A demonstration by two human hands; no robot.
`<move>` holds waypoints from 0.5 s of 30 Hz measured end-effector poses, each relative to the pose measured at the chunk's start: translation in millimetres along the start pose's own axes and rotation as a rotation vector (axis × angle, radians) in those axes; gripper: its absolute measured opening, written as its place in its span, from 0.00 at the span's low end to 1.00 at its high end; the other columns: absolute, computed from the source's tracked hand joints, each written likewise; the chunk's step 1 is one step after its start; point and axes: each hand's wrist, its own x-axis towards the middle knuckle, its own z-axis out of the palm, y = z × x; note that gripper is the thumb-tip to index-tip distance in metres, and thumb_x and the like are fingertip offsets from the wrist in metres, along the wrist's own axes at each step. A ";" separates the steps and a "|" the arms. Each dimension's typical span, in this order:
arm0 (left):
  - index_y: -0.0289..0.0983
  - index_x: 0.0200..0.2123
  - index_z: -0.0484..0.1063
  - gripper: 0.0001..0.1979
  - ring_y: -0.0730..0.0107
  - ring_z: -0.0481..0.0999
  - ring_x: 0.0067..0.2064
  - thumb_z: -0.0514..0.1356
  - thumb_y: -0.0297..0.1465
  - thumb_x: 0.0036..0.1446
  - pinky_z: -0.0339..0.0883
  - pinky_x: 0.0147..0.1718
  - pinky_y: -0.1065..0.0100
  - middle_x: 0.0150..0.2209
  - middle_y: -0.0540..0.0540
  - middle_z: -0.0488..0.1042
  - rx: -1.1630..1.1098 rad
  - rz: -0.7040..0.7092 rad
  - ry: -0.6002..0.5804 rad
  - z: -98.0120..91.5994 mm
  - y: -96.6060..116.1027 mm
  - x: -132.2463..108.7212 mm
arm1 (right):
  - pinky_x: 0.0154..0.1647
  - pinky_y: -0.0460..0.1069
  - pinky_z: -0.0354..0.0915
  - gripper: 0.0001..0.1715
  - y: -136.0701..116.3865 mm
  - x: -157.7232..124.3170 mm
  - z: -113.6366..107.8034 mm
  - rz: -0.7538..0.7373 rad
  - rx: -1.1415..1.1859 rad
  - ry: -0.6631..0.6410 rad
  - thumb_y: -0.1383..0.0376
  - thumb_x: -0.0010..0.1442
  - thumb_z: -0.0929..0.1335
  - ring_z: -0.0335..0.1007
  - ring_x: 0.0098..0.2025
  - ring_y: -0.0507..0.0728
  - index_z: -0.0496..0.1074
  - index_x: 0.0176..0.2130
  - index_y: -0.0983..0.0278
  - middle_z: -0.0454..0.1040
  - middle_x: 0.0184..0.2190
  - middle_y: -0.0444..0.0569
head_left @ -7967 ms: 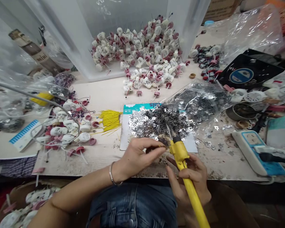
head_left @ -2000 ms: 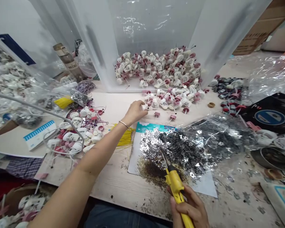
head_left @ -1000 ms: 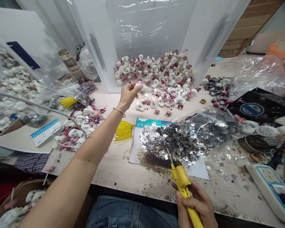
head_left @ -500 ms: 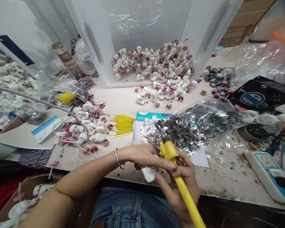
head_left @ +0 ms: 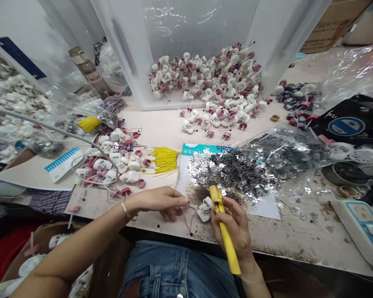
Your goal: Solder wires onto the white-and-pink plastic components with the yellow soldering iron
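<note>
My right hand (head_left: 234, 225) is closed around the yellow handle of a soldering iron (head_left: 225, 236), whose dark tip points away from me, over the pile of small metal plates (head_left: 236, 169). Against the fingers of that same hand rests a white plastic housing (head_left: 205, 210). Thin wires run from the housing towards my left hand (head_left: 166, 203). The left fingers are pinched together at these wires, by a small pinkish piece that is partly hidden. Beyond the left hand lies a bundle of yellow wires (head_left: 165, 160).
A clear plastic bin (head_left: 136, 93) on its side spills white and pink parts (head_left: 205, 78). More such parts (head_left: 112, 161) lie at the left. A plastic bag of metal plates (head_left: 295, 149), a round tin (head_left: 342, 174) and a power strip (head_left: 357, 231) stand to the right.
My hands have moved apart, the left one going left. The white housing has come up and right beside the soldering iron, and its wires now show between the hands.
</note>
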 end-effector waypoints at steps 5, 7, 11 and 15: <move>0.38 0.46 0.74 0.13 0.60 0.75 0.45 0.56 0.37 0.63 0.67 0.44 0.64 0.42 0.42 0.77 0.624 0.263 0.597 19.8 -4.8 -33.8 | 0.40 0.46 0.76 0.10 -4.6 -3.1 -13.0 0.061 -0.027 0.049 0.75 0.54 0.71 0.73 0.48 0.54 0.68 0.33 0.63 0.64 0.53 0.50; 0.39 0.40 0.75 0.11 0.65 0.74 0.40 0.52 0.31 0.65 0.66 0.41 0.67 0.37 0.44 0.75 0.753 0.359 0.500 36.3 -9.7 -31.1 | 0.41 0.46 0.77 0.11 -11.7 -1.6 -16.1 0.127 -0.035 0.093 0.75 0.52 0.72 0.73 0.48 0.54 0.67 0.31 0.64 0.65 0.51 0.50; 0.37 0.35 0.71 0.10 0.63 0.70 0.41 0.51 0.23 0.63 0.65 0.39 0.66 0.41 0.42 0.72 0.998 0.418 0.364 61.2 -19.1 -16.2 | 0.39 0.46 0.77 0.13 -27.4 1.7 -18.1 0.218 0.050 0.144 0.76 0.52 0.72 0.74 0.47 0.53 0.65 0.28 0.63 0.66 0.49 0.50; 0.35 0.34 0.69 0.07 0.62 0.70 0.39 0.52 0.23 0.61 0.64 0.40 0.63 0.37 0.43 0.73 0.925 0.459 0.402 67.4 -17.5 -15.6 | 0.38 0.45 0.77 0.14 -39.5 0.2 -18.4 0.235 0.180 0.054 0.77 0.52 0.71 0.74 0.47 0.53 0.63 0.29 0.63 0.65 0.50 0.51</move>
